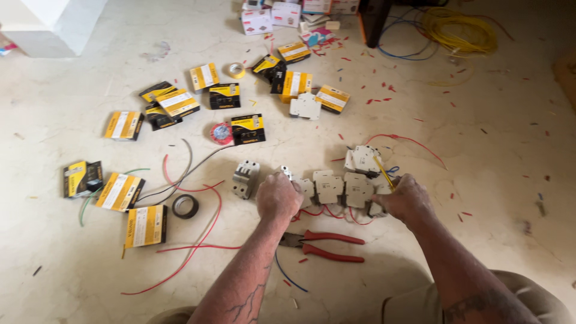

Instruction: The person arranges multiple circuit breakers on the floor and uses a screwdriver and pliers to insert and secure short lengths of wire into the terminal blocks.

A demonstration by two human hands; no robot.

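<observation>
A row of white circuit breakers [336, 188] lies on the pale floor, joined underneath by short red wires [329, 212]. My left hand [278, 197] grips the breaker at the row's left end. At the right end, my right hand [405, 198] holds a thin yellow-handled screwdriver [382, 171], its tip pointing up towards another white breaker [363, 158]. A separate grey breaker [245, 179] lies just left of my left hand.
Red-handled pliers [327, 245] lie near my forearms. Several yellow-and-black small boxes [144, 225] are scattered at left and beyond, with a black tape roll [185, 206], a red tape roll [221, 133], loose red wires [192, 252] and a yellow cable coil [462, 30].
</observation>
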